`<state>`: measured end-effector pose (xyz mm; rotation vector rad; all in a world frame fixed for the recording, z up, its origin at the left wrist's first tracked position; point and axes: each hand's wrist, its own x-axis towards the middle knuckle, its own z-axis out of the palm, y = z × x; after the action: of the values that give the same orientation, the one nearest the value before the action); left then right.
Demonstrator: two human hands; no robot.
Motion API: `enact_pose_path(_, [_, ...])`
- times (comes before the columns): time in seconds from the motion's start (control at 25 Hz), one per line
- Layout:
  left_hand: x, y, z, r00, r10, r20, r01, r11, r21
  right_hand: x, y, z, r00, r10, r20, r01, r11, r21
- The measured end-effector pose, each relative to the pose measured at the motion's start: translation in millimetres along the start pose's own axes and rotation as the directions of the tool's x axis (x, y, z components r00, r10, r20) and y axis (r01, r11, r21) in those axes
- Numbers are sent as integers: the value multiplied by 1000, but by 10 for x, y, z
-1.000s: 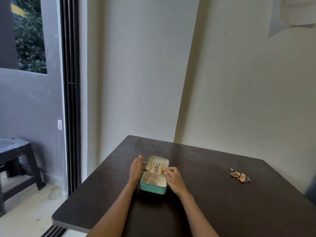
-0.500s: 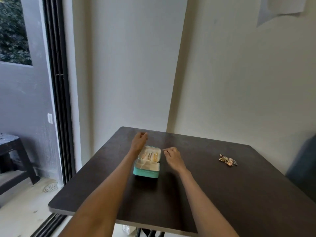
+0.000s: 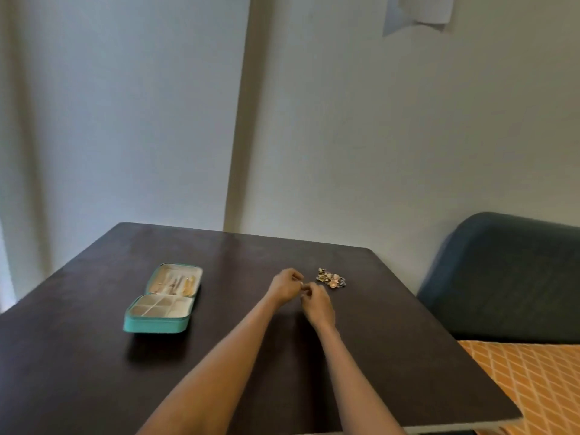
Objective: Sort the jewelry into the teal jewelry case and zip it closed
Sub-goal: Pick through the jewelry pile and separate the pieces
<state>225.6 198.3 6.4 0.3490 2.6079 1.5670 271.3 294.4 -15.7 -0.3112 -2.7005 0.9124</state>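
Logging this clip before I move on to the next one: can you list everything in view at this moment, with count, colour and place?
jewelry case: one, teal outside with cream lining, lying open on the left part of the table; some gold pieces in the lid half.
loose jewelry pile: one small heap, gold and pinkish, on the table toward its far right, apart from the case.
table: one, dark brown, fills the lower frame.
seat back: one, dark blue, right of the table against the wall.
patterned cloth: one, orange with pale diamond lines, lower right.
paper sheet: one, pale, on the wall top right.
left hand: fingers curled, meeting the right hand just short of the pile.
right hand: fingers curled; whether the hands pinch something is too small to tell.
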Motion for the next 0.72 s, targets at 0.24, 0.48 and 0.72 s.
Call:
enact_pose_path(0.24, [387, 22, 580, 998, 50, 25, -52, 997, 65, 334, 605, -264, 959, 211, -191, -186, 972, 142])
enact_pose_path(0.48, [619, -128, 772, 989, 131, -68, -125, 988, 92, 712, 688, -149, 952, 193, -238, -196, 980, 12])
enact_pose_path(0.72, [650, -120, 779, 979, 167, -117, -160, 985, 70, 759, 739, -130, 932, 224, -284, -163, 961, 224])
